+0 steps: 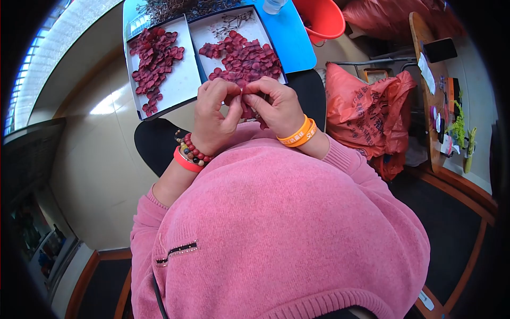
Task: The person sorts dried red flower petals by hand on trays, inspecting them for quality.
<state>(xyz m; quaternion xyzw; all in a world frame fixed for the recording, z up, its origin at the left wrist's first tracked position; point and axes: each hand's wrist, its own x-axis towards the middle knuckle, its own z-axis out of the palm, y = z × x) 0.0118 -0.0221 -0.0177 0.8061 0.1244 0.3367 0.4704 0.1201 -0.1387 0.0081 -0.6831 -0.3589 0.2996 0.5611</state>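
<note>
Both hands meet over my lap at the near edge of the trays. My left hand (218,106) is closed in a pinch, its fingertips touching those of the other hand. My right hand (275,103) also pinches, thumb against forefinger. Dark red flower petals (248,110) show between and below the fingertips; the exact piece gripped is partly hidden. Just beyond, a pile of dark red petals (252,59) lies in the right white tray (204,33). More petals (154,61) form a long heap in the left white tray (183,80).
The trays rest on a blue table (297,48) with dark thin stems (175,9) at its far side. A clear cup (273,6) stands there too. To the right are a red bucket (324,18), red plastic bags (366,106) and a wooden board (425,80) bearing a phone (440,50).
</note>
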